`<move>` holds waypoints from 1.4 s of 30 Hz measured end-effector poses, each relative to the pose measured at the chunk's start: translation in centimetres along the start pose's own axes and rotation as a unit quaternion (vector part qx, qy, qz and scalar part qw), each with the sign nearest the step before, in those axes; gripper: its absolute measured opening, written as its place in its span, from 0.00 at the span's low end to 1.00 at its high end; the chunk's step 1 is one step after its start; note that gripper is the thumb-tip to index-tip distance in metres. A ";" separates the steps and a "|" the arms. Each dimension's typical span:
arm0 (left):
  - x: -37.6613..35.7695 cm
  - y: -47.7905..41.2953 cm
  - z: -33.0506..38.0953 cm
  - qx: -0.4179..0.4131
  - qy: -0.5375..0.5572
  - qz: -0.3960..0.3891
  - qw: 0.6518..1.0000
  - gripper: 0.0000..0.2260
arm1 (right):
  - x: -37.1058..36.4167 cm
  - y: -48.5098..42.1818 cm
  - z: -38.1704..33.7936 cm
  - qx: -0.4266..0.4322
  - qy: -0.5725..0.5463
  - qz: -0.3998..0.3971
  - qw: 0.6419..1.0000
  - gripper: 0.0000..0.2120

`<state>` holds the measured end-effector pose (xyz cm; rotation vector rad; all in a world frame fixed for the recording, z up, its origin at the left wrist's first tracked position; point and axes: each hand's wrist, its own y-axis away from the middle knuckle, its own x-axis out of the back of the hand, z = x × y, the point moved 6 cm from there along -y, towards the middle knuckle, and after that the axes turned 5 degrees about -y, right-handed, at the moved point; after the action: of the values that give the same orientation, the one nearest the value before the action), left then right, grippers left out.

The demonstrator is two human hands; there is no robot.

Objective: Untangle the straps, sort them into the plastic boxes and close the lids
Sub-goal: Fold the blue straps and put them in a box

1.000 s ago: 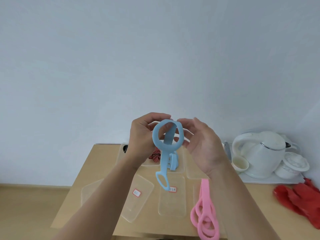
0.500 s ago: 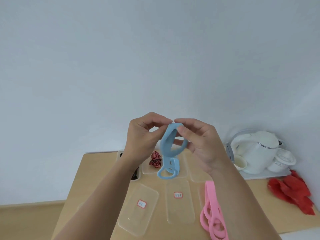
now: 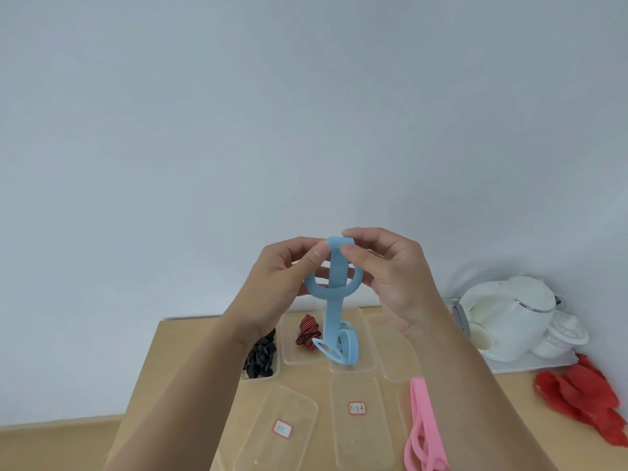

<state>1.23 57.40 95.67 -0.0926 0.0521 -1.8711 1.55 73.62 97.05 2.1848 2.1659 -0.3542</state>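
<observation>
A light blue strap (image 3: pixel 334 300) hangs in the air in front of me, its ring up at my fingers and its looped tail dangling over the boxes. My left hand (image 3: pixel 289 277) pinches the ring's left side, and my right hand (image 3: pixel 384 273) pinches its top. On the wooden table (image 3: pixel 176 368) stand clear plastic boxes: one (image 3: pixel 277 370) holds black straps (image 3: pixel 260 356), one (image 3: pixel 292 348) holds a red striped strap (image 3: pixel 307 331), one (image 3: pixel 394 351) looks empty. Clear lids (image 3: pixel 282 433) (image 3: pixel 360 426) with red labels lie nearer me. A pink strap (image 3: pixel 423 433) lies at the front right.
A white kettle (image 3: pixel 509 314) and white cups stand on a tray at the back right. Red cloth (image 3: pixel 584 399) lies at the right edge. A pale wall rises behind the table; floor shows at the lower left.
The blue strap has unrolled: its tail now hangs down straight from the ring instead of being bunched under my fingers. Both hands stay raised and keep their pinch.
</observation>
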 end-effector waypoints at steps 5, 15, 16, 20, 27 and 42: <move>0.5 -1.4 0.3 -0.013 -0.018 0.031 0.999 0.09 | -0.1 -1.0 0.1 0.005 0.001 0.001 1.000 0.09; 1.2 -3.2 -0.2 -0.015 -0.043 0.039 0.998 0.05 | -0.1 -2.0 1.1 -0.006 -0.007 0.020 1.000 0.08; 1.2 -3.2 -0.4 -0.011 -0.042 0.036 0.998 0.05 | 0.0 -2.0 1.1 -0.003 -0.005 0.020 1.000 0.07; 0.8 -3.1 -1.0 -0.002 -0.021 0.009 1.000 0.08 | 0.2 -2.3 1.2 0.011 0.001 0.018 1.000 0.07; 0.0 -2.1 -4.2 0.043 -0.096 -0.082 0.991 0.07 | 0.8 -3.1 0.9 0.020 0.010 0.004 1.000 0.07; -2.8 -1.6 -9.2 0.200 -0.029 -0.057 0.978 0.26 | 1.8 -2.5 0.2 0.083 0.135 -0.051 0.986 0.12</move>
<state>-0.27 60.42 86.55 0.1299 -0.3770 -1.9570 -0.99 75.45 96.86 2.3350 2.4781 -0.2649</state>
